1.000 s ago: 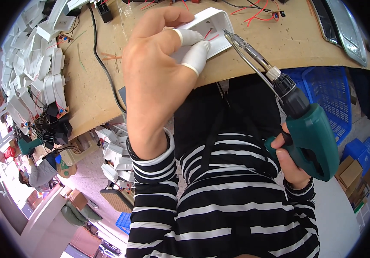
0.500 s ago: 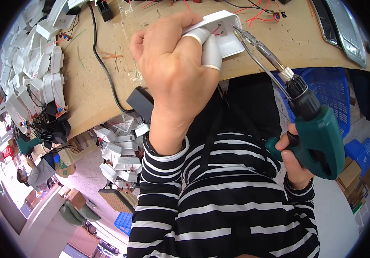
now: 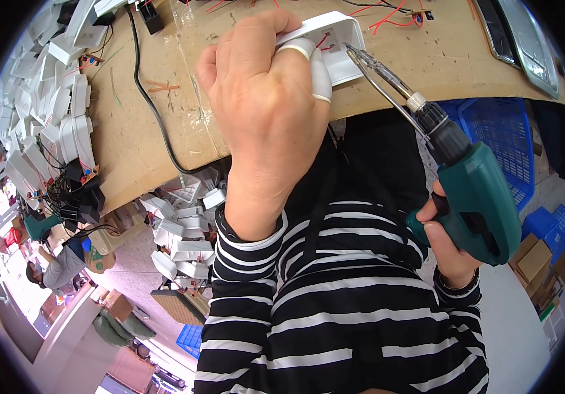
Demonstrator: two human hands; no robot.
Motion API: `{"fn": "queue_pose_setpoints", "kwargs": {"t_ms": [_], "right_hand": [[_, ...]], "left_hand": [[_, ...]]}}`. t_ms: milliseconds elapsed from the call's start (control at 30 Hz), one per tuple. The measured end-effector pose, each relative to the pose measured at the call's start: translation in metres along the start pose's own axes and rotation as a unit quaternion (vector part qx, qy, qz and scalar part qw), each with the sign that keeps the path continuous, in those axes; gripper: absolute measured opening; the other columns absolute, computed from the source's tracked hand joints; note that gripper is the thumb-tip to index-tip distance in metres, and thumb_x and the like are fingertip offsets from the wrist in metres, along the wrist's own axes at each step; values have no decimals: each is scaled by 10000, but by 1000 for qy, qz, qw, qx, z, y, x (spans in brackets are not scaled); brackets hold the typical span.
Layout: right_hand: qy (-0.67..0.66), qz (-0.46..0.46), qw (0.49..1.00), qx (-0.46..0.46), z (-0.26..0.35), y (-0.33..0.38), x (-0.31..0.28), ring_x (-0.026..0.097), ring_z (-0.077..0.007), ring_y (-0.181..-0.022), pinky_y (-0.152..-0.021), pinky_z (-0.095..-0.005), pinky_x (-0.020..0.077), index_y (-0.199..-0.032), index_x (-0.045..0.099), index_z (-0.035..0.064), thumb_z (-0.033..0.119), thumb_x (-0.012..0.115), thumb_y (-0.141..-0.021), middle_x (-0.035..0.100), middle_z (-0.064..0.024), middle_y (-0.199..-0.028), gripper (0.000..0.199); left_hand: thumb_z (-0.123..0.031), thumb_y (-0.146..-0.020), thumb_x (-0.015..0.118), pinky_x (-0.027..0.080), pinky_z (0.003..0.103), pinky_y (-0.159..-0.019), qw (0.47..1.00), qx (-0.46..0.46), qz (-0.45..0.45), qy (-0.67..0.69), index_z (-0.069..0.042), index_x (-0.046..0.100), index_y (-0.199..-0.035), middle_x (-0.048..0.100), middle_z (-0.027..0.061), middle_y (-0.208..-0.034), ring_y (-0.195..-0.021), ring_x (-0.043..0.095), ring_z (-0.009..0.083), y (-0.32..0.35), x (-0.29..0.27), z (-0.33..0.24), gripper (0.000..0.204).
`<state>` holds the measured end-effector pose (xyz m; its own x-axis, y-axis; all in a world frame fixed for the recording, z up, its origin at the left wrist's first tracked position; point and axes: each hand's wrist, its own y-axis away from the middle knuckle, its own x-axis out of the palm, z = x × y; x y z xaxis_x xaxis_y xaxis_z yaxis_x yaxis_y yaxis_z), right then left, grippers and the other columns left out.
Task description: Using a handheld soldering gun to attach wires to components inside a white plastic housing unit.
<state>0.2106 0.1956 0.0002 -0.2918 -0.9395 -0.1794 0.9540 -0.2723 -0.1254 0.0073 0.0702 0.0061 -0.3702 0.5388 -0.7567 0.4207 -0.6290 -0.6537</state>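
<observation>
My left hand (image 3: 266, 105) is closed around a white plastic housing (image 3: 347, 69) above the table's near edge, with white finger cots (image 3: 322, 75) on two fingers. Short red wires (image 3: 324, 41) show inside the housing, whose far left side is hidden by my hand. My right hand (image 3: 450, 253) grips the handle of a green soldering gun (image 3: 482, 194). A thin metal feed tube runs beside the iron, and both meet near the tip, which is inside the housing's open right part. Whether the tip touches anything there I cannot tell.
White housings (image 3: 65, 111) are heaped on the table's left, beside black boxes (image 3: 85, 197) with wires. A black cable (image 3: 148, 92) crosses the tabletop. More housings (image 3: 187, 223) lie below the edge. A blue basket (image 3: 499, 144) stands at right; another person (image 3: 62, 266) sits far left.
The soldering gun has shifted left and slightly up, bringing its tip farther into the housing. A dark box beside my left wrist no longer shows. My left hand keeps its hold.
</observation>
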Motion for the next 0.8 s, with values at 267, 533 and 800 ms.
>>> {"fn": "queue_pose_setpoints", "kwargs": {"t_ms": [267, 533, 800], "right_hand": [[27, 23, 999, 7, 4, -3, 1, 583, -203, -726, -649, -312, 495, -1165, 435, -71, -61, 584, -699, 547, -218, -1063, 490], [33, 11, 999, 1, 5, -7, 5, 587, -197, -716, -650, -305, 494, -1153, 447, -75, -67, 592, -691, 551, -216, -1055, 484], [52, 2, 999, -11, 8, -14, 8, 591, -201, -712, -650, -303, 500, -1155, 441, -78, -80, 590, -683, 555, -219, -1047, 495]], "left_hand": [[40, -620, 639, 427, 313, -651, 994, -38, 24, 98, 31, 622, -746, 578, 95, -892, -744, 538, 238, 0, -2, 4, 128], [38, -621, 642, 428, 314, -651, 997, -9, 13, 78, 34, 622, -752, 574, 101, -901, -752, 538, 241, 0, -3, 4, 133], [35, -619, 638, 427, 322, -650, 998, 3, 9, 60, 35, 617, -745, 572, 105, -905, -752, 538, 246, 0, -4, 5, 127]]}}
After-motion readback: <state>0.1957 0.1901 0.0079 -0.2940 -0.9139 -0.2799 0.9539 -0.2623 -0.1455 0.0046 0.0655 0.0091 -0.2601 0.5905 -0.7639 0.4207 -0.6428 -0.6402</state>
